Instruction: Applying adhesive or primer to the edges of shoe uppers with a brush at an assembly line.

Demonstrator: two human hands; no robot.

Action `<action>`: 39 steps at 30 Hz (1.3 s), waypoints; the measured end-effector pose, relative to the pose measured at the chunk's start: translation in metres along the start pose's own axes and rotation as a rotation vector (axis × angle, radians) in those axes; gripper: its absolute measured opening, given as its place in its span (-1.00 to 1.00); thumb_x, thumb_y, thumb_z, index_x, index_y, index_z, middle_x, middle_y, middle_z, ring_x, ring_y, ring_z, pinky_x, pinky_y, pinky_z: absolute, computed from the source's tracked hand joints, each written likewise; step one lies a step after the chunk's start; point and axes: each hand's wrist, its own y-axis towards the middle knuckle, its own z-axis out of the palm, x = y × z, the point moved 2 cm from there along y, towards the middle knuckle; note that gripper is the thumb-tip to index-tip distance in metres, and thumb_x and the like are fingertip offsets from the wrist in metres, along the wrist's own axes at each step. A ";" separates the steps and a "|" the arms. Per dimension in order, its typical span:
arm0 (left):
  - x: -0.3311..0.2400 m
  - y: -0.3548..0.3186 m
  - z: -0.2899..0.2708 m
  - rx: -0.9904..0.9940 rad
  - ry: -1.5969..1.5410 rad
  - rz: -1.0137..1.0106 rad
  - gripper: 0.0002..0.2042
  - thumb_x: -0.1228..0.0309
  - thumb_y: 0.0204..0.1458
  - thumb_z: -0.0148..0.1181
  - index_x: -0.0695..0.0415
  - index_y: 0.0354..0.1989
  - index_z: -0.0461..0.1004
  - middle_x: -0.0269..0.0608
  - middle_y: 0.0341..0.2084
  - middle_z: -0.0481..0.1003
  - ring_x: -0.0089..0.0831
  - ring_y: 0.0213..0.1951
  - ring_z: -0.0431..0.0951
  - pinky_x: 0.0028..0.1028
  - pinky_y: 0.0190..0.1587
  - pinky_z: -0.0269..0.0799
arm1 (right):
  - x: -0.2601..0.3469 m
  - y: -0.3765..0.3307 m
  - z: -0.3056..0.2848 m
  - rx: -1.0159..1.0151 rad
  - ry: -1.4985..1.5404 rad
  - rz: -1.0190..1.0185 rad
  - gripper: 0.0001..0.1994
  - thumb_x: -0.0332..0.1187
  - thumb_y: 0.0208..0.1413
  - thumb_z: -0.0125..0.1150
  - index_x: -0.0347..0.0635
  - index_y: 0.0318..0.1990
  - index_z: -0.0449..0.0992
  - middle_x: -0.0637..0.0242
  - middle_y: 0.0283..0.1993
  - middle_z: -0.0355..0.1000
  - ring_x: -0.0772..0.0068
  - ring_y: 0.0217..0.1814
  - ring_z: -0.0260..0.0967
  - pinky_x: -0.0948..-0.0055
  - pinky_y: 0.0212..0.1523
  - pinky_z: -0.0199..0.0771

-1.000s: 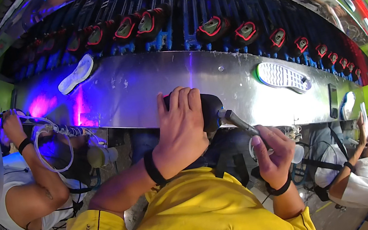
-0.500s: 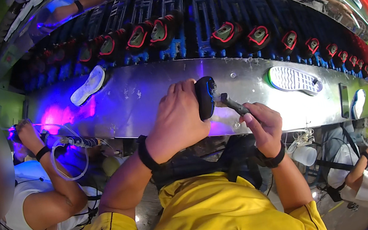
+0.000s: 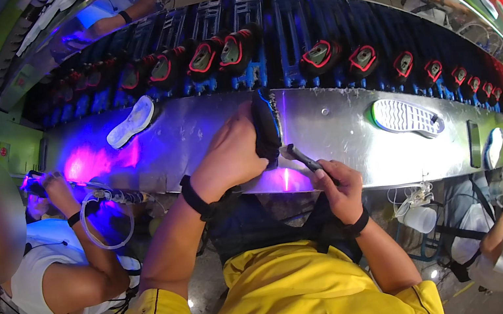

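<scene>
Head view: left hand (image 3: 231,157) curls closed around a dark shoe (image 3: 265,125), holding it upright at the near edge of a metal bench (image 3: 339,125). Right hand (image 3: 335,186) pinches a thin tool (image 3: 302,158), fingers closed, its tip just beside the shoe. A loose sole (image 3: 406,118) lies well apart, rightward.

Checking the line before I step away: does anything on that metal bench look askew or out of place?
Nothing stands out. The left hand holds a dark shoe on edge at the metal bench; the right hand holds a slim tool to it. Two loose soles lie flat.
</scene>
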 end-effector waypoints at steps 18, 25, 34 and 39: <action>0.010 -0.097 0.027 0.067 -0.917 -0.071 0.00 0.26 0.20 0.49 0.41 0.63 -0.07 0.11 0.65 0.00 -0.23 0.67 -0.08 -0.29 0.64 -0.17 | 0.085 -0.025 -0.014 0.078 -0.234 0.001 -0.79 -0.42 0.33 0.34 -0.43 -0.03 0.68 0.10 -0.40 0.59 0.31 -0.40 0.55 0.39 -0.32 0.45; 0.001 -0.105 0.028 0.139 -0.770 0.031 -0.01 0.26 0.18 0.50 0.44 0.61 -0.02 0.10 0.65 0.01 -0.26 0.67 -0.08 -0.28 0.65 -0.23 | 0.090 -0.032 -0.020 -0.033 -0.316 -0.124 -0.81 -0.46 0.29 0.35 -0.42 -0.05 0.68 0.05 -0.41 0.53 0.20 -0.45 0.49 0.34 -0.37 0.40; -0.010 -0.101 0.023 0.155 -0.909 -0.039 -0.02 0.30 0.20 0.47 0.40 0.64 -0.06 0.02 0.65 0.03 -0.29 0.66 -0.07 -0.29 0.65 -0.24 | 0.087 -0.046 -0.036 0.112 -0.191 -0.016 -0.80 -0.47 0.26 0.35 -0.44 -0.06 0.68 0.11 -0.44 0.53 0.29 -0.46 0.48 0.38 -0.36 0.40; -0.003 -0.093 0.028 0.107 -0.994 -0.075 -0.05 0.35 0.22 0.44 0.42 0.63 -0.06 0.04 0.64 0.03 -0.31 0.66 -0.07 -0.31 0.64 -0.22 | 0.087 -0.049 -0.048 0.163 -0.132 0.020 -0.82 -0.46 0.25 0.37 -0.44 -0.11 0.70 0.10 -0.42 0.57 0.30 -0.44 0.51 0.41 -0.33 0.43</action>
